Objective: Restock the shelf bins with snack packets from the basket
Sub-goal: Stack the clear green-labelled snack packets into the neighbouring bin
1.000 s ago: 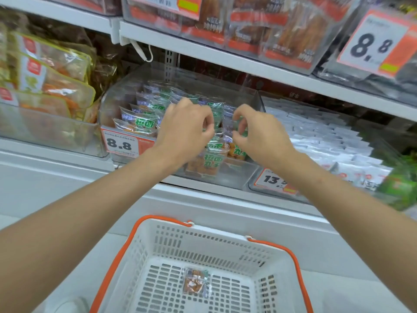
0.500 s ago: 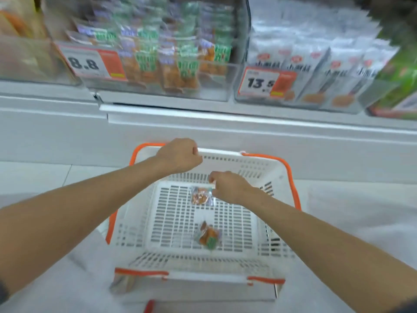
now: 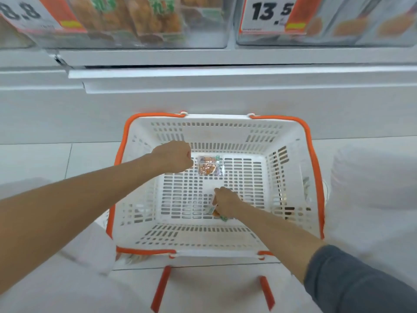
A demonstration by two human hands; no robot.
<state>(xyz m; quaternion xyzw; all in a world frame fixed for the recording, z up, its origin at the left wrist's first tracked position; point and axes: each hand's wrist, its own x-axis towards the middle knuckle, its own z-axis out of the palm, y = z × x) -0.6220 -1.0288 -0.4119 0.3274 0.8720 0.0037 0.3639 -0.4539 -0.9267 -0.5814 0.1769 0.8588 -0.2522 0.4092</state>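
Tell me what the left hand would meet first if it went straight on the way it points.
The far snack packet lying on the basket floor, just off the left hand's knuckles; contact is unclear. The right hand grips the near packet, out of that line.

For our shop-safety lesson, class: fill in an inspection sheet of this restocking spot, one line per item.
Surface: tiled floor, basket on it.
Job's things: far packet lies in basket; near packet in right hand.
Clutter: blurred white shapes beside basket, unclear.
Hands: left hand curled beside far packet, grip unclear; right hand grips near packet.
Cables: nothing seen.
Surroundings: bins above; tags read 8.8 and 13.5.
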